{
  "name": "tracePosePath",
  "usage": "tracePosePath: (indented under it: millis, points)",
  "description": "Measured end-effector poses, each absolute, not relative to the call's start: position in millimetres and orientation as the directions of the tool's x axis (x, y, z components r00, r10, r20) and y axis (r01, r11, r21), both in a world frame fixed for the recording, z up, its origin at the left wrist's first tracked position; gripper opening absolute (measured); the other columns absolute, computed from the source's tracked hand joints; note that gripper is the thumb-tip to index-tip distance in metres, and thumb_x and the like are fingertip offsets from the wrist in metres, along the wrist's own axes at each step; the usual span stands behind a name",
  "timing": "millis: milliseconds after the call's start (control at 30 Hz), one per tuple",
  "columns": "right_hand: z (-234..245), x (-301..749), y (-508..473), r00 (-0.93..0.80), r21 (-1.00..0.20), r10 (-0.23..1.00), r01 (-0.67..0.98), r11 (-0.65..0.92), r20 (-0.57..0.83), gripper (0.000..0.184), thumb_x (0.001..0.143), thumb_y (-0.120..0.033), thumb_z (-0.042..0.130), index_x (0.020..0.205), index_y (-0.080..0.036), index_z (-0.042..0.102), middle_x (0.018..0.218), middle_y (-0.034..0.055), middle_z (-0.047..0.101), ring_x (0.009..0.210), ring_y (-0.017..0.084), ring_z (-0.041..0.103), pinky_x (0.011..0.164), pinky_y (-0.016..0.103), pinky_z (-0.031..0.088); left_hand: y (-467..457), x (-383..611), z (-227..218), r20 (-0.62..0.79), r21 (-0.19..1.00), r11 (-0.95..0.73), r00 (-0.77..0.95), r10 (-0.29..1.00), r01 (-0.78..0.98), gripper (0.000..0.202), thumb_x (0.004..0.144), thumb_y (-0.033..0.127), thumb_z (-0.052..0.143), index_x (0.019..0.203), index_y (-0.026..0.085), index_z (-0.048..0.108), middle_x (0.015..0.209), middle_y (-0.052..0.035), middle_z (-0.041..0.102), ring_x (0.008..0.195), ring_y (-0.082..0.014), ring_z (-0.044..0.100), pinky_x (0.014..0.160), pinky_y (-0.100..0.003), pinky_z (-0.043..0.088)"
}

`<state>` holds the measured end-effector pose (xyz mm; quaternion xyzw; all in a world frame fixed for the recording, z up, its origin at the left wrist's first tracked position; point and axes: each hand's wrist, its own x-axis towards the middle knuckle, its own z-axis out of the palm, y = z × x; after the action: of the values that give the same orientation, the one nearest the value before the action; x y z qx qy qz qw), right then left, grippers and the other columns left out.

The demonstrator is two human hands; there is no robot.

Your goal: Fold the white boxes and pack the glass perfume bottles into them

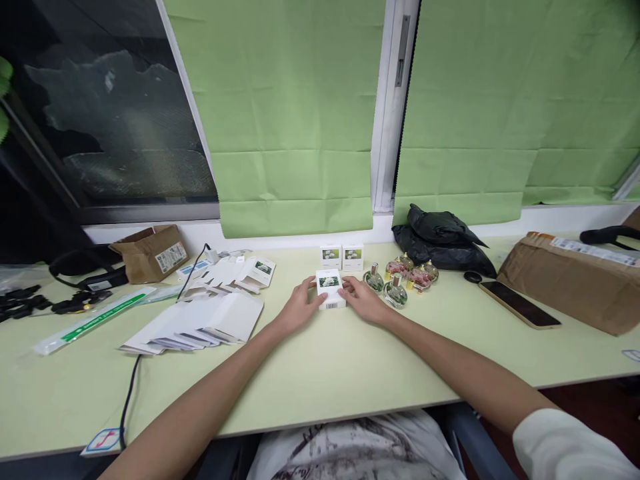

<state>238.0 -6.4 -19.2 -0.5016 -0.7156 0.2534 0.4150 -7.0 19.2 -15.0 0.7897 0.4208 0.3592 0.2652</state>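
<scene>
Between my two hands is a small white box (329, 297) with a picture of white flowers and green leaves on its face and a barcode on its lower edge. My left hand (302, 304) closes on its left side, thumb on the front. On the opposite side my right hand (367, 299) grips it the same way. Two similar white boxes (353, 257) stand side by side just behind. Right of my right hand are clear round glass bottles (395, 293) with silvery tops, and beyond them several pink bottles (420, 278) with gold caps.
Flat white cartons (200, 320) lie fanned out at left, with more cartons (235, 273) behind. A brown box (155, 255) and a green-striped plastic strip (95, 320) lie farther left. To the right are black plastic bags (440, 240), a phone (520, 304) and a large brown parcel (570, 280).
</scene>
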Motion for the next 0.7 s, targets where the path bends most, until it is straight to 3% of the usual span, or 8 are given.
tracePosePath:
  millis: [133, 233, 367, 533, 700]
  points:
    - [-11.6, 237.2, -10.0, -0.13, -0.825, 0.898, 0.357, 0.437, 0.42, 0.051, 0.1, -0.041, 0.058, 0.146, -0.025, 0.043, 0.135, 0.0112, 0.059, 0.112, 0.021, 0.063, 0.096, 0.042, 0.056, 11.1, -5.6, -4.7, 0.42, 0.77, -0.554, 0.403, 0.813, 0.315, 0.093, 0.089, 0.048, 0.074, 0.161, 0.034, 0.016, 0.157, -0.014, 0.043, 0.124, -0.0261, 0.061, 0.104, -0.047, 0.055]
    - [-3.8, 235.2, -16.8, -0.116, -0.797, 0.856, 0.322, 0.512, 0.503, 0.054, 0.098, -0.038, 0.059, 0.148, -0.029, 0.039, 0.138, 0.0104, 0.055, 0.108, 0.02, 0.064, 0.096, 0.042, 0.057, 0.4, -1.6, 5.5, 0.52, 0.716, -0.636, 0.389, 0.76, 0.288, 0.102, 0.087, 0.041, 0.077, 0.163, 0.037, 0.01, 0.161, -0.0131, 0.034, 0.122, -0.0247, 0.061, 0.104, -0.047, 0.055]
    - [4.2, 232.5, -26.5, -0.121, -0.739, 0.816, 0.366, 0.566, 0.565, 0.057, 0.097, -0.035, 0.061, 0.149, -0.03, 0.038, 0.138, 0.0102, 0.055, 0.106, 0.02, 0.064, 0.099, 0.043, 0.055, -6.8, 2.3, 10.2, 0.549, 0.678, -0.653, 0.358, 0.755, 0.339, 0.09, 0.094, 0.04, 0.069, 0.163, 0.034, 0.013, 0.152, -0.013, 0.047, 0.121, -0.0253, 0.063, 0.108, -0.048, 0.052]
    - [5.3, 233.0, -29.1, -0.176, -0.734, 0.836, 0.408, 0.542, 0.52, 0.062, 0.094, -0.034, 0.067, 0.15, -0.028, 0.04, 0.133, 0.009, 0.062, 0.114, 0.023, 0.062, 0.101, 0.043, 0.052, 1.5, 0.3, 0.7, 0.486, 0.709, -0.614, 0.39, 0.782, 0.348, 0.08, 0.096, 0.042, 0.065, 0.161, 0.032, 0.019, 0.137, -0.0113, 0.06, 0.118, -0.0254, 0.066, 0.105, -0.047, 0.053]
    - [-1.0, 237.1, -19.9, -0.241, -0.747, 0.845, 0.395, 0.535, 0.478, 0.042, 0.097, -0.033, 0.062, 0.137, -0.023, 0.053, 0.127, 0.0086, 0.067, 0.111, 0.022, 0.063, 0.096, 0.04, 0.054, 8.1, -3.5, -4.9, 0.443, 0.71, -0.602, 0.434, 0.784, 0.364, 0.082, 0.096, 0.047, 0.065, 0.16, 0.032, 0.017, 0.135, -0.0117, 0.061, 0.121, -0.026, 0.065, 0.106, -0.047, 0.052]
